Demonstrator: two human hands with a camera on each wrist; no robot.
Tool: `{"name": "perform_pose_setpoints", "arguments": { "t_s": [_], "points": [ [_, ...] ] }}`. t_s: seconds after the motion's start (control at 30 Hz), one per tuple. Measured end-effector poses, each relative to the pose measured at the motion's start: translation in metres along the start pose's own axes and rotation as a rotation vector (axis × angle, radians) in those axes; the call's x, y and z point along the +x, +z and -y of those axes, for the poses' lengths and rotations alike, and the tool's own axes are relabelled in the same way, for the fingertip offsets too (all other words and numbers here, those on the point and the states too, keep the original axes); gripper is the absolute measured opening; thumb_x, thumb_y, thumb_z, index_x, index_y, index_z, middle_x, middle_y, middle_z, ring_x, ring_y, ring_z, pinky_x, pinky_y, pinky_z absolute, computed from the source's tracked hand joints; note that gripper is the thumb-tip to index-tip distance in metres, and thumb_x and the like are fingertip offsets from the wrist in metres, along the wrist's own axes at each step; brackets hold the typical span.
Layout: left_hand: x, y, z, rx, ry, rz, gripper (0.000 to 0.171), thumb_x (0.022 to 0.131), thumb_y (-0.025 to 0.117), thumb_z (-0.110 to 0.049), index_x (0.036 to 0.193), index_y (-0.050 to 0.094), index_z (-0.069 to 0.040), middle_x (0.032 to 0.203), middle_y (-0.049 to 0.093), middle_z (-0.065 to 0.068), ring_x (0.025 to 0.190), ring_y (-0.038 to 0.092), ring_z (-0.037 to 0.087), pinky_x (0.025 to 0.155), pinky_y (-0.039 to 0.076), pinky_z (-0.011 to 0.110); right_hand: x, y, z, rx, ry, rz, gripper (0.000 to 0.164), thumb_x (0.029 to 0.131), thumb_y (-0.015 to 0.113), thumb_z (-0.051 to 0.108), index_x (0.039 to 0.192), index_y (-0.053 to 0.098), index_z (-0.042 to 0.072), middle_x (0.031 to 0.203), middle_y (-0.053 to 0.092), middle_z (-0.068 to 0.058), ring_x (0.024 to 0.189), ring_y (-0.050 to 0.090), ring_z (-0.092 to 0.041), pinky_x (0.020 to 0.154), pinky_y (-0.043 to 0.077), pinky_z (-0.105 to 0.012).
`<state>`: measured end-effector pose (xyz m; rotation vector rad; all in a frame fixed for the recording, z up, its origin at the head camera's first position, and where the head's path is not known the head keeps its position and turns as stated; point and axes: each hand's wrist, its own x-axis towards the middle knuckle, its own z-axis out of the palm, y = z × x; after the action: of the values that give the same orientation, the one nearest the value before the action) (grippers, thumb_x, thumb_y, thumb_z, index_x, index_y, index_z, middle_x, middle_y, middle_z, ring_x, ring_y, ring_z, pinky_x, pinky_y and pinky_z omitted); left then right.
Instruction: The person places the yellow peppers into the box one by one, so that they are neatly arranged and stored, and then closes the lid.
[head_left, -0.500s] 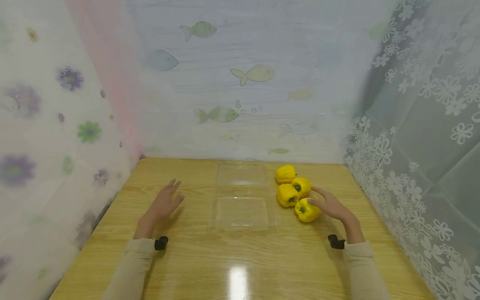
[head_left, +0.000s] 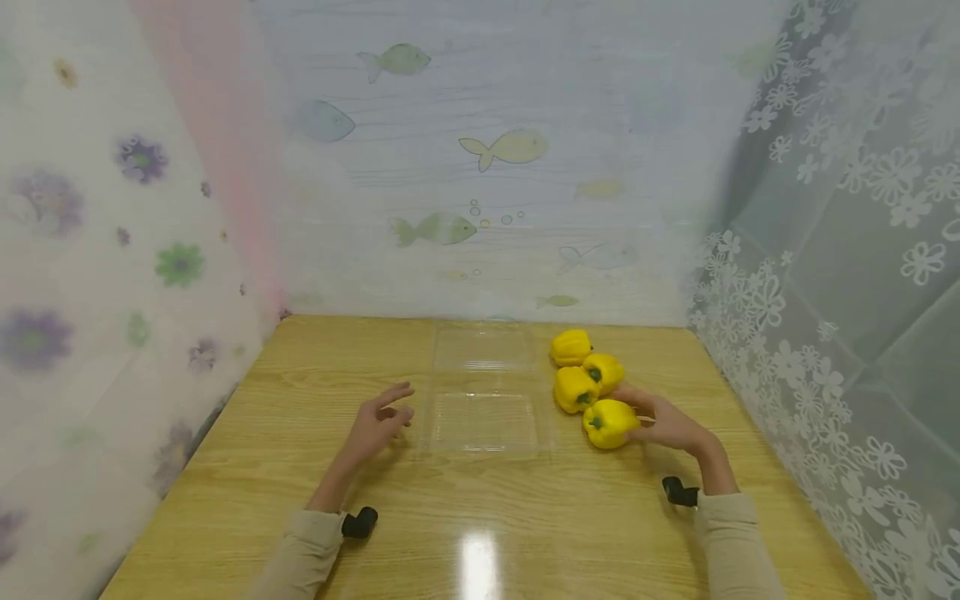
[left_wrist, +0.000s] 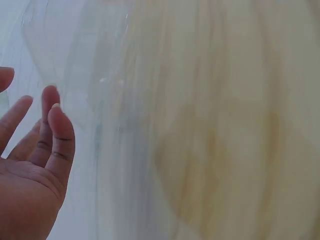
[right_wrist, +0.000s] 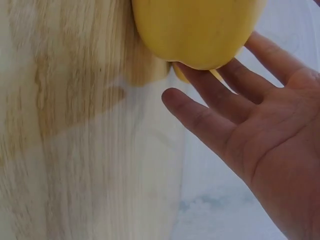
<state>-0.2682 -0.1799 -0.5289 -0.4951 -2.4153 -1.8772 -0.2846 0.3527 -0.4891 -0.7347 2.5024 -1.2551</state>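
A clear plastic clamshell container point(head_left: 483, 423) lies opened out flat in the middle of the wooden table, its lid half farther back. Just left of its near half hovers my left hand point(head_left: 377, 427), holding nothing, fingers loosely bent; the left wrist view shows its fingers point(left_wrist: 61, 135) beside the clear plastic. On the right, my right hand point(head_left: 670, 423) grips the nearest yellow bell pepper point(head_left: 611, 424), thumb on the near side and fingers on the far side. Its fingers point(right_wrist: 212, 92) meet the pepper's rounded end in the right wrist view.
Behind the held one, several yellow bell peppers sit bunched: a rear one point(head_left: 572, 347), a right one point(head_left: 606, 372) and a left one point(head_left: 575, 390). A curtain with fish prints point(head_left: 480, 183) hangs along the table's back edge, with flowered curtains on both sides.
My left hand has moved right, to the container's left side. The right hand has closed in on the nearest pepper, which has turned and shifted slightly left and nearer.
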Motion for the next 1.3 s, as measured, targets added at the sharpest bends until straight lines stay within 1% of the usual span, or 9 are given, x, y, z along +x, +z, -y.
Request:
{"name": "perform_pose_setpoints", "arguments": {
  "t_s": [0.1,0.27,0.43,0.57,0.73,0.9,1.0,1.13,1.3],
  "points": [
    [0.001,0.010,-0.001,-0.025,0.031,-0.022,0.041,0.098,0.067,-0.010,0.134,0.059,0.009,0.151,0.044,0.027,0.092,0.066,0.030,0.068,0.055,0.031,0.000,0.000,-0.003,0.002,-0.008,0.004,0.074,0.091,0.076,0.014,0.151,0.040,-0.006,0.156,0.036,-0.032,0.142,0.030,-0.056,0.106,0.033,-0.073],
    [0.004,0.022,-0.004,-0.045,0.013,-0.061,0.032,0.094,0.069,-0.001,0.124,0.066,0.010,0.144,0.047,0.026,0.090,0.061,0.021,0.071,0.053,0.027,0.000,0.004,-0.004,0.001,-0.013,-0.014,0.076,0.088,0.080,0.016,0.150,0.042,-0.005,0.152,0.044,-0.028,0.139,0.035,-0.055,0.107,0.034,-0.071],
    [0.007,0.031,-0.005,-0.068,-0.018,-0.078,0.032,0.092,0.068,0.005,0.124,0.066,0.011,0.148,0.047,0.024,0.088,0.061,0.016,0.068,0.052,0.023,0.001,0.008,-0.005,0.008,-0.004,-0.032,0.072,0.087,0.081,0.016,0.149,0.047,-0.002,0.150,0.049,-0.025,0.138,0.040,-0.052,0.106,0.038,-0.068],
    [0.009,0.035,-0.008,-0.090,-0.035,-0.092,0.034,0.092,0.066,0.006,0.125,0.065,0.012,0.151,0.047,0.023,0.085,0.061,0.013,0.067,0.052,0.022,0.001,0.008,-0.005,-0.005,0.018,-0.074,0.068,0.088,0.080,0.019,0.146,0.050,0.000,0.148,0.050,-0.025,0.137,0.042,-0.052,0.104,0.041,-0.067],
    [0.009,0.037,-0.016,-0.071,-0.065,-0.108,0.036,0.093,0.066,0.004,0.128,0.064,0.010,0.148,0.051,0.020,0.083,0.061,0.013,0.065,0.053,0.022,0.000,0.007,-0.003,-0.021,0.055,-0.084,0.069,0.090,0.078,0.023,0.147,0.049,-0.001,0.149,0.049,-0.026,0.135,0.043,-0.052,0.103,0.042,-0.065],
    [0.010,0.037,-0.023,-0.040,-0.050,-0.120,0.040,0.093,0.066,0.005,0.132,0.062,0.010,0.147,0.053,0.020,0.085,0.060,0.016,0.064,0.053,0.021,0.000,0.006,0.003,0.013,0.051,-0.073,0.070,0.092,0.076,0.021,0.149,0.045,-0.002,0.154,0.042,-0.028,0.136,0.042,-0.052,0.102,0.045,-0.063],
    [0.010,0.037,-0.025,-0.036,-0.049,-0.121,0.040,0.094,0.066,0.005,0.133,0.061,0.011,0.147,0.053,0.022,0.086,0.060,0.016,0.063,0.052,0.021,0.000,0.005,0.010,0.032,0.046,-0.080,0.075,0.091,0.076,0.020,0.152,0.040,-0.005,0.155,0.039,-0.030,0.136,0.041,-0.053,0.101,0.047,-0.061],
    [0.009,0.037,-0.024,-0.060,-0.054,-0.118,0.040,0.093,0.066,0.005,0.132,0.060,0.012,0.147,0.052,0.023,0.089,0.059,0.018,0.064,0.050,0.019,0.000,0.004,0.022,0.038,0.025,-0.087,0.075,0.091,0.077,0.019,0.152,0.039,-0.005,0.152,0.044,-0.029,0.134,0.044,-0.052,0.099,0.050,-0.057],
    [0.007,0.038,-0.022,-0.080,-0.062,-0.090,0.043,0.092,0.065,0.008,0.134,0.059,0.011,0.148,0.051,0.022,0.090,0.058,0.020,0.067,0.048,0.019,0.004,0.005,0.034,0.061,-0.016,-0.092,0.068,0.092,0.076,0.016,0.149,0.044,-0.002,0.149,0.048,-0.026,0.133,0.047,-0.050,0.099,0.052,-0.051]
  ]
}}
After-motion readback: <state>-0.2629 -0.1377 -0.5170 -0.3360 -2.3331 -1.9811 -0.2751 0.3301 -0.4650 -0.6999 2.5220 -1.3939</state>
